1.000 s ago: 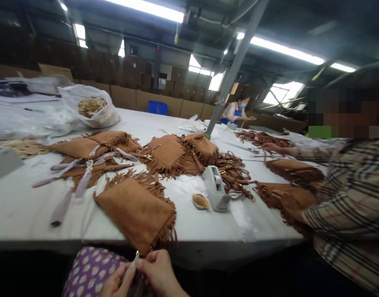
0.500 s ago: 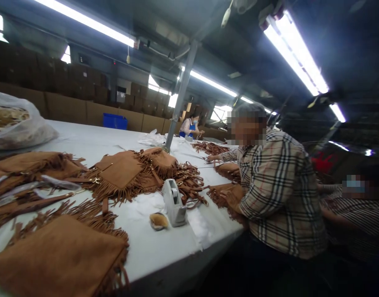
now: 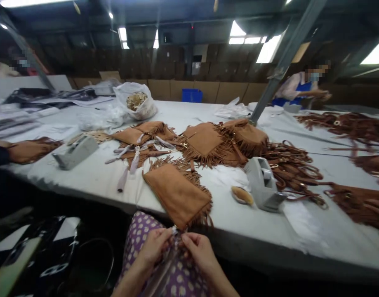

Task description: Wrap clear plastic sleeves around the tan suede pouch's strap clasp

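A brown fringed bag (image 3: pixel 178 194) lies at the table's front edge, one corner hanging over it. Just below that corner, my left hand (image 3: pixel 155 246) pinches a clear plastic wrapping (image 3: pixel 164 272), which trails down over a purple patterned cloth on my lap. My right hand (image 3: pixel 201 251) grips the same wrapping close by, thumb and finger pressed together. What lies inside the plastic is too blurred to tell. Behind the bag are plastic-wrapped straps (image 3: pixel 135 159) and further fringed bags (image 3: pixel 204 140).
A grey tape dispenser (image 3: pixel 263 185) stands right, beside a tape roll (image 3: pixel 241 195); another dispenser (image 3: pixel 76 152) is left. Brown straps (image 3: pixel 291 165) are heaped right. A metal post (image 3: pixel 278 74) rises behind. Across the table is a person in a blue apron (image 3: pixel 300 88).
The view has swung left and down. Both my hands, the plastic between them and my lap now show; the person in the plaid shirt is out of view.
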The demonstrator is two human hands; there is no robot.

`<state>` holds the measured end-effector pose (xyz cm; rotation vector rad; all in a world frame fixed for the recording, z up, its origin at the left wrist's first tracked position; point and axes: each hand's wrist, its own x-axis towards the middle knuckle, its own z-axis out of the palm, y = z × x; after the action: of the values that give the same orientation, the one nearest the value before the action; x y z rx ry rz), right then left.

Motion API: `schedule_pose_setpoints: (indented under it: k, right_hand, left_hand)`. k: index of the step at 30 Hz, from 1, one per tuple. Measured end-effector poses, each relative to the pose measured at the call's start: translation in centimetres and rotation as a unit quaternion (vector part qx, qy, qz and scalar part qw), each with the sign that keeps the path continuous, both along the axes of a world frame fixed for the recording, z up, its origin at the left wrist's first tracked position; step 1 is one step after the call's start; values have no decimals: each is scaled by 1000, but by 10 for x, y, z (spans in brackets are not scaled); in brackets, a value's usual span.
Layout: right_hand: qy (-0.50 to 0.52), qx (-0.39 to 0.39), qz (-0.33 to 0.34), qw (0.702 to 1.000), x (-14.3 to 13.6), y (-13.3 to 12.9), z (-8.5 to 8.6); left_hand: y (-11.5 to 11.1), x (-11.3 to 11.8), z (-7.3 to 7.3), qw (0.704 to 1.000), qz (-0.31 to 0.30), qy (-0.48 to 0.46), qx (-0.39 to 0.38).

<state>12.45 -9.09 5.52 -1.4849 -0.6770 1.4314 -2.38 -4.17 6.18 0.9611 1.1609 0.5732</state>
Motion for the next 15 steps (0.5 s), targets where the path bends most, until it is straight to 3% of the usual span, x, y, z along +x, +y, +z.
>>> schedule_pose_setpoints:
  k: [4, 7, 12, 15]
  right_hand:
    - [4, -1, -87, 996, 8, -13, 20]
    - [58, -14, -82, 995, -7, -14, 27]
    - [98, 3, -67, 993, -37, 4, 14]
    - [80, 11, -67, 995, -43, 12, 3]
  left_hand:
    - [9, -1, -7, 991, -18, 66, 112]
    - [9, -1, -9, 969, -38, 140, 201]
    - [-3, 3, 5, 917, -28, 288, 275]
    - [-10, 11, 9, 909, 11, 317, 270]
